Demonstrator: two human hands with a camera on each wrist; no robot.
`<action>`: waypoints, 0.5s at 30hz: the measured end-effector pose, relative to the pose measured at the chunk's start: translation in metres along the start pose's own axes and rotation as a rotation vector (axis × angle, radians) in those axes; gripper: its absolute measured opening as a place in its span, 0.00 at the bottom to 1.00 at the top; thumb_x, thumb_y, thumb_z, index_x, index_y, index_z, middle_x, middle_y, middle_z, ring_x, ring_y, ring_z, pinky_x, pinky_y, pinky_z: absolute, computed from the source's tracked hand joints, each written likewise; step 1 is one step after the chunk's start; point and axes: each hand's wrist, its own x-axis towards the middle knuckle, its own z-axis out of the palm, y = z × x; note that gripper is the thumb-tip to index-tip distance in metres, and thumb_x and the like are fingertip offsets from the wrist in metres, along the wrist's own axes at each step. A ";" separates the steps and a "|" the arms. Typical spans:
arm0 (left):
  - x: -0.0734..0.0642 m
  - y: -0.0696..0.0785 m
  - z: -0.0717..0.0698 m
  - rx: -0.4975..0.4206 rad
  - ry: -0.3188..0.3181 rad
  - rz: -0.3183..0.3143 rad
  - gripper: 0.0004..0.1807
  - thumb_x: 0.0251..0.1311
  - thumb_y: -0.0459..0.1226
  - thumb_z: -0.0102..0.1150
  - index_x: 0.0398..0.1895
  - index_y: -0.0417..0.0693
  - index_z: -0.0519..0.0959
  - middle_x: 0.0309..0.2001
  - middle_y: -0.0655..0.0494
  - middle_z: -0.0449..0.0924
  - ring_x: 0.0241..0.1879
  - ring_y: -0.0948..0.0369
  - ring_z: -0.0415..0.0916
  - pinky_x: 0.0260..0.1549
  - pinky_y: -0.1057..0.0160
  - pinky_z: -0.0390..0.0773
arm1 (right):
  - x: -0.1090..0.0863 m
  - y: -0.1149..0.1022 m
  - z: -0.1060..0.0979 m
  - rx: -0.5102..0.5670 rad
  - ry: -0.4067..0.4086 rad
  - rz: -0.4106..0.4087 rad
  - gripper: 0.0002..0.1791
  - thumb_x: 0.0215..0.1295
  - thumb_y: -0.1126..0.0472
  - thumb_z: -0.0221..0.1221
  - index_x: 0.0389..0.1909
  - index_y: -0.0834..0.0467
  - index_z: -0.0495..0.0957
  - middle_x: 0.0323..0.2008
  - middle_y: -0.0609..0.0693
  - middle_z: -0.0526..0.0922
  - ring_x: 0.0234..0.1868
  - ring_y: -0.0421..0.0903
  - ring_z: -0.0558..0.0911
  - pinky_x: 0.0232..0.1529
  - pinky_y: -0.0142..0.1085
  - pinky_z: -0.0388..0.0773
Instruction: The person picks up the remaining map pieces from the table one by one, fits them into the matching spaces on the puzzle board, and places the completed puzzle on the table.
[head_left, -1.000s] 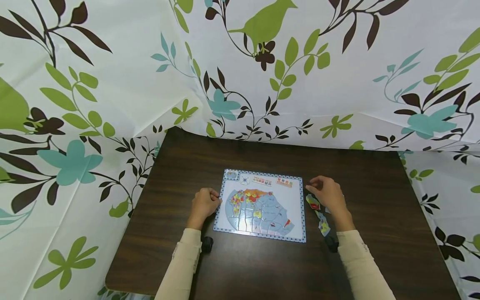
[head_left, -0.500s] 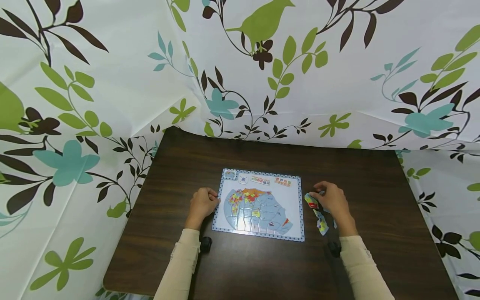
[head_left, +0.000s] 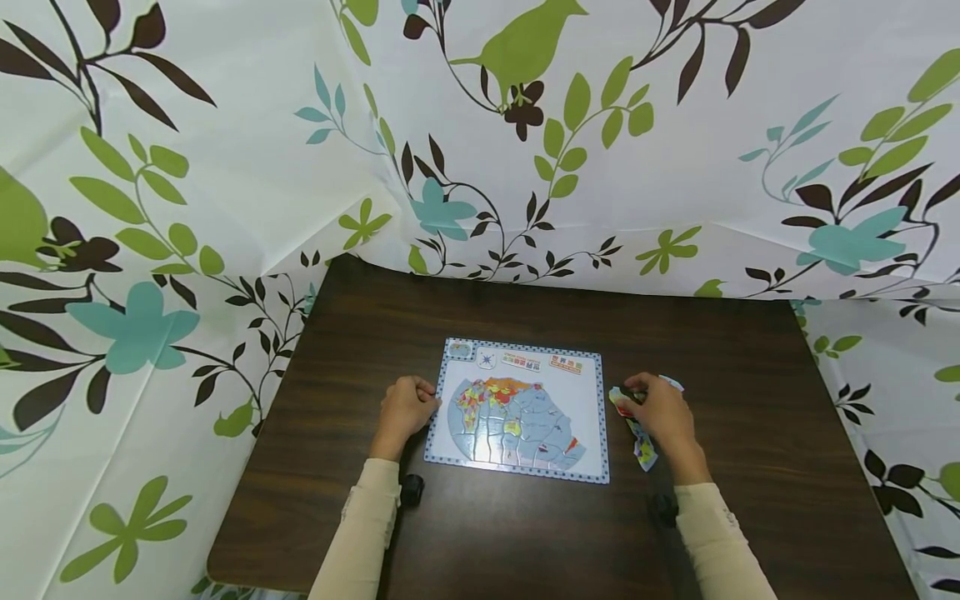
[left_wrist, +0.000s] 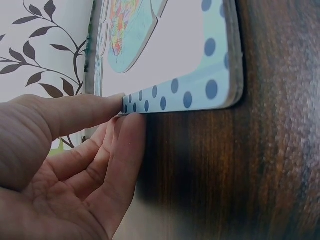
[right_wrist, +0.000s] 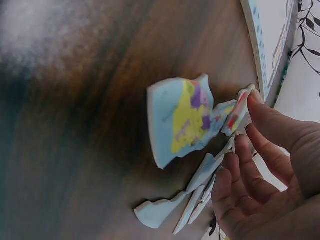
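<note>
Beside board [head_left: 588,392], right hand [head_left: 664,413] seemingly pinches piece [right_wrist: 237,111]

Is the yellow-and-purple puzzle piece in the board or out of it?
Out. The yellow-and-purple piece lies on the table, with a visible gap between it and the puzzle board in the head view.

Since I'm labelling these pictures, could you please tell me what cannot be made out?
Head view: fine lettering on the board, too small to read.
Head view: parts of the loose pieces, hidden by the right hand.
Left wrist view: much of the map, cut by the top edge.
</note>
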 end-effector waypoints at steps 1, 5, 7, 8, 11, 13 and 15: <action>0.000 0.000 0.000 -0.001 0.001 -0.002 0.07 0.65 0.35 0.73 0.41 0.41 0.86 0.35 0.50 0.86 0.34 0.54 0.80 0.38 0.54 0.78 | 0.000 0.000 0.001 0.004 0.002 0.000 0.24 0.69 0.54 0.71 0.61 0.62 0.82 0.58 0.67 0.86 0.55 0.66 0.84 0.47 0.63 0.80; 0.000 0.000 0.000 -0.003 -0.002 -0.010 0.08 0.65 0.36 0.74 0.42 0.41 0.86 0.34 0.50 0.86 0.34 0.55 0.79 0.36 0.56 0.77 | -0.001 0.000 0.003 0.011 0.016 -0.008 0.23 0.68 0.56 0.73 0.59 0.62 0.83 0.55 0.65 0.87 0.54 0.66 0.85 0.47 0.64 0.79; 0.000 0.000 0.001 -0.007 -0.004 -0.013 0.08 0.65 0.36 0.74 0.42 0.41 0.86 0.34 0.50 0.86 0.34 0.55 0.79 0.36 0.57 0.77 | -0.001 0.000 0.004 0.013 0.023 -0.011 0.22 0.67 0.57 0.73 0.58 0.62 0.83 0.53 0.65 0.88 0.51 0.64 0.85 0.45 0.63 0.79; 0.000 0.000 0.001 -0.008 -0.005 -0.014 0.08 0.65 0.36 0.73 0.42 0.41 0.86 0.34 0.49 0.86 0.34 0.55 0.79 0.36 0.57 0.77 | -0.001 -0.001 0.004 0.014 0.026 -0.012 0.22 0.67 0.58 0.73 0.58 0.62 0.83 0.53 0.64 0.88 0.50 0.63 0.85 0.44 0.62 0.79; 0.000 0.001 0.001 -0.008 -0.003 -0.015 0.08 0.65 0.36 0.73 0.42 0.41 0.86 0.34 0.50 0.86 0.34 0.55 0.79 0.36 0.56 0.77 | -0.001 -0.001 0.006 0.017 0.033 -0.010 0.21 0.66 0.59 0.74 0.56 0.62 0.84 0.50 0.63 0.88 0.46 0.60 0.85 0.41 0.59 0.79; 0.000 0.001 0.000 -0.008 -0.001 -0.015 0.08 0.65 0.36 0.73 0.42 0.41 0.86 0.34 0.50 0.86 0.34 0.54 0.79 0.36 0.56 0.77 | -0.001 -0.002 0.007 0.018 0.036 -0.011 0.20 0.66 0.59 0.73 0.56 0.62 0.84 0.50 0.63 0.88 0.44 0.59 0.85 0.39 0.57 0.79; 0.000 0.000 0.000 -0.006 0.003 -0.012 0.08 0.65 0.35 0.73 0.42 0.41 0.86 0.34 0.50 0.86 0.34 0.54 0.79 0.36 0.56 0.77 | 0.000 -0.002 0.009 0.017 0.041 -0.009 0.19 0.66 0.60 0.73 0.55 0.62 0.84 0.49 0.63 0.88 0.43 0.59 0.85 0.39 0.55 0.80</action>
